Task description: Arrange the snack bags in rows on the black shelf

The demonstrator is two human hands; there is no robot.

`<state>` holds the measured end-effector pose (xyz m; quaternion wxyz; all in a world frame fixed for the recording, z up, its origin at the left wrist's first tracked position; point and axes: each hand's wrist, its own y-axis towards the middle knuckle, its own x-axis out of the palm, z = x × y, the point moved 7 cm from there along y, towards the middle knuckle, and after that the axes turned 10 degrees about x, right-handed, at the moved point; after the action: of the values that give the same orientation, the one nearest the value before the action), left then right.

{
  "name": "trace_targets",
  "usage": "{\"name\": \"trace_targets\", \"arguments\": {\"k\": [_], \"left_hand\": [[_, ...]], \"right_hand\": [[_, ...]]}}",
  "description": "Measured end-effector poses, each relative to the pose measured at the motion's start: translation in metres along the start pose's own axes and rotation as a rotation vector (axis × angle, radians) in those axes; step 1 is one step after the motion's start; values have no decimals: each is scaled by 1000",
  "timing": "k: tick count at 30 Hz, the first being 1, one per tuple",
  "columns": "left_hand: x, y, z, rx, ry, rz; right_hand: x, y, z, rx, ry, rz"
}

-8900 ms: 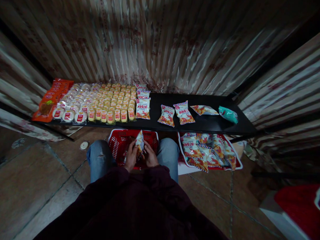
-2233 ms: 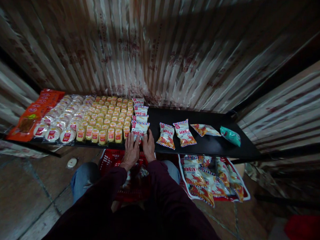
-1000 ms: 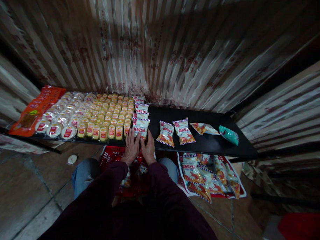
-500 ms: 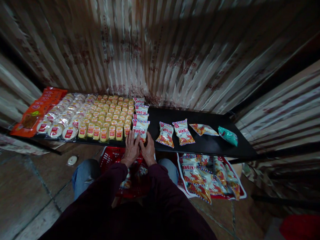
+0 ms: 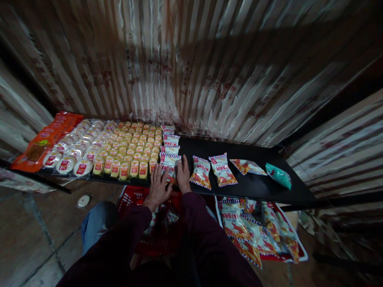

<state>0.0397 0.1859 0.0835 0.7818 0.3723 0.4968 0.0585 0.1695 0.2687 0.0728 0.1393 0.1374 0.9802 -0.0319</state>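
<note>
My left hand (image 5: 159, 187) lies with its fingers stretched over the lower left of a white snack bag (image 5: 171, 160), the front one in a short row at the middle of the black shelf (image 5: 196, 145). Along the bag's right edge stands my right hand (image 5: 183, 176), its fingers straight and the palm turned inward. Both hands are open, with the bag between them. Behind it, more white snack bags (image 5: 171, 140) overlap in a line. To their left are rows of small yellow wrapped cakes (image 5: 124, 170). The bag's lower part is partly hidden by my fingers.
White round wrapped cakes (image 5: 65, 164) and an orange packet (image 5: 37, 148) fill the shelf's left end. Rightward lie two upright-printed bags (image 5: 223, 169), a tilted bag (image 5: 247, 167) and a green packet (image 5: 278, 176). Below are a red basket (image 5: 126, 202) and a basket of bags (image 5: 301, 248).
My right hand has moved from the bag's lower corner up along its right side, fingers straightening. My left hand stays on the bag. The whole view has shifted slightly.
</note>
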Motion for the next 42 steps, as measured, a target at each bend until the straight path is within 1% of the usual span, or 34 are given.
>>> {"name": "trace_targets", "arguments": {"k": [3,8,12,14,16,17,21,23,26,30,35,38,42], "left_hand": [[-4,6,3,9,19,11],[-13,23,10,10,47,19],[-14,37,13,2,63,4],[-10,42,12,-5,67,-12],[-6,44,9,-16,64,-21],[-4,44,8,-27,63,-20],[-6,45,8,-48,55,-2],[-8,48,8,-55,45,6],[-10,56,6,-81,24,2],[-4,66,2,-77,20,-16],[7,67,-5,-110,18,-35],[8,65,-5,-117,6,-28],[4,68,-5,-93,20,-8]], "right_hand": [[3,30,6,49,41,-17],[11,83,7,20,68,-44],[22,110,1,25,74,-84],[30,113,-3,37,62,-153],[37,109,-6,33,48,-221],[37,107,-8,22,43,-227],[29,104,-10,2,23,-184],[24,112,-10,18,1,-162],[21,132,-15,25,-11,-127],[30,155,-21,1,-18,-117],[44,156,-17,-59,-63,-178],[43,159,-17,-57,-94,-152],[46,180,-28,-53,-121,-148]]}}
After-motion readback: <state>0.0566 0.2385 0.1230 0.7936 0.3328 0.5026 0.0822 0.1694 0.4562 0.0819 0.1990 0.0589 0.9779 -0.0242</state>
